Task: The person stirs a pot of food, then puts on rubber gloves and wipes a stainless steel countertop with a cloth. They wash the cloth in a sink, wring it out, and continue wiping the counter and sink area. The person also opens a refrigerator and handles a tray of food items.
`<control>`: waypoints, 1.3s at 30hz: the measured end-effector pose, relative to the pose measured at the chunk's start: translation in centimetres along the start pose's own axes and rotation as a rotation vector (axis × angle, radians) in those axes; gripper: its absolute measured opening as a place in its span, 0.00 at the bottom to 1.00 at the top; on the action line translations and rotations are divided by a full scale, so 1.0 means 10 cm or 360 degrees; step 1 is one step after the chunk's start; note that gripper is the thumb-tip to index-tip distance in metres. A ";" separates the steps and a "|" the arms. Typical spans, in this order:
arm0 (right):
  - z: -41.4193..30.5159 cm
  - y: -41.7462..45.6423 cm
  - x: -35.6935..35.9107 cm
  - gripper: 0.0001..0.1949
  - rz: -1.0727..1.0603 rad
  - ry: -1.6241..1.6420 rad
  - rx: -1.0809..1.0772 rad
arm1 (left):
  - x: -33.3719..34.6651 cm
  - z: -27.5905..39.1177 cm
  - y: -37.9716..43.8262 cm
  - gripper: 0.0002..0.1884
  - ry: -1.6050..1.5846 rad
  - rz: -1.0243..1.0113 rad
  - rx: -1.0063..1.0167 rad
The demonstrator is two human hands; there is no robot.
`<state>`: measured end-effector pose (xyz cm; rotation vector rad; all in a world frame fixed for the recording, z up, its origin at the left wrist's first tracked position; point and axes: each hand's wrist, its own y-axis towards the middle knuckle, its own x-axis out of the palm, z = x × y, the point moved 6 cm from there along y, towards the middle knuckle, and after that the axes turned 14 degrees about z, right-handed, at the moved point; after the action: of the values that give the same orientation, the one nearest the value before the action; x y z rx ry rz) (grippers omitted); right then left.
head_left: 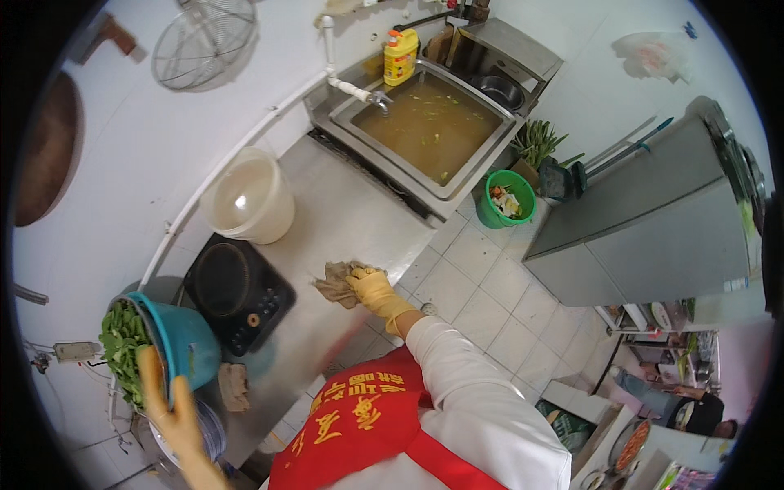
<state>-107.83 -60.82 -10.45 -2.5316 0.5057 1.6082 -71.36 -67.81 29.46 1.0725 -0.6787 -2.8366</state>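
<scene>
A grey-brown rag (pixel 339 284) is bunched under my right hand (pixel 369 288), which wears a yellow rubber glove and presses it on the stainless steel counter (pixel 361 226) near the front edge. My left hand (pixel 168 398), gloved the same way and slightly blurred, is at the rim of a blue bucket (pixel 190 343) of leafy greens (pixel 122 346); whether its fingers grip the rim is unclear. Between the hands lie a black induction cooker (pixel 236 294) and a folded brown cloth (pixel 234 387). A whitish plastic bucket (pixel 269 208) stands behind the cooker.
Murky water with plant scraps fills the steel sink (pixel 429 131), beside a yellow detergent bottle (pixel 400 58). On the tiled floor stands a green bucket (pixel 490 214) of food scraps, near a grey cabinet (pixel 661 239). Stacked plates (pixel 211 432) are below the blue bucket. Another person (pixel 689 407) is far right.
</scene>
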 end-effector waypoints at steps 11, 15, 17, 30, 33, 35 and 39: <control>1.86 0.35 -1.92 0.17 0.0530 0.0797 0.0516 | 3.49 0.41 -1.80 0.27 -0.0364 -0.0878 -0.0837; 2.27 0.45 -1.52 0.26 0.0615 0.0004 -0.0015 | 4.89 1.27 -1.41 0.29 -0.0375 -0.0978 -0.0202; 2.29 0.54 -1.52 0.25 0.0621 0.0130 -0.0003 | 5.49 1.70 -1.10 0.30 -0.0442 -0.0757 0.0188; 3.90 -0.89 -2.43 0.17 0.0063 0.0745 0.1533 | 7.40 0.81 1.13 0.37 0.0646 -0.0238 0.0397; 4.35 -1.34 -2.48 0.16 0.0101 0.0535 0.1513 | 7.60 0.44 1.85 0.36 0.0835 -0.0267 0.0321; 4.59 -1.53 -2.48 0.16 0.0038 0.0650 0.1856 | 7.66 0.32 2.06 0.36 0.0855 -0.0240 0.0354; 4.89 -1.46 -2.49 0.16 -0.0094 0.0758 0.1819 | 7.65 0.42 1.86 0.36 0.0903 -0.0293 0.0297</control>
<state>-154.81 -28.86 -10.89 -1.8981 0.9985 0.3782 -134.49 -96.86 -7.71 1.9451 -0.8229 -2.4252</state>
